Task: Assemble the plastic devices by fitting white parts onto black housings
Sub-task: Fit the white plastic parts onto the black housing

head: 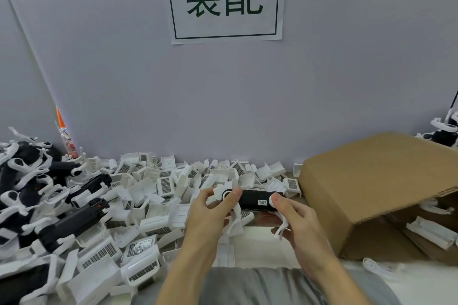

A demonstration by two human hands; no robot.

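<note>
A smooth black oblong housing (255, 200) is held level between both hands, just left of the cardboard box (371, 181). The left hand (210, 210) pinches its end, where a round white part (226, 194) sits; the right hand (295, 215) grips the other end, thumb pressing a white cap (272, 198). Ribbed white grilles (148, 193) are heaped left of the box.

A plain pale grey wall (347, 69) fills the view, evenly lit. A white paper sign (226, 0) with a dark green border and two large characters hangs on it. A narrow seam (29, 39) runs diagonally at left.
</note>
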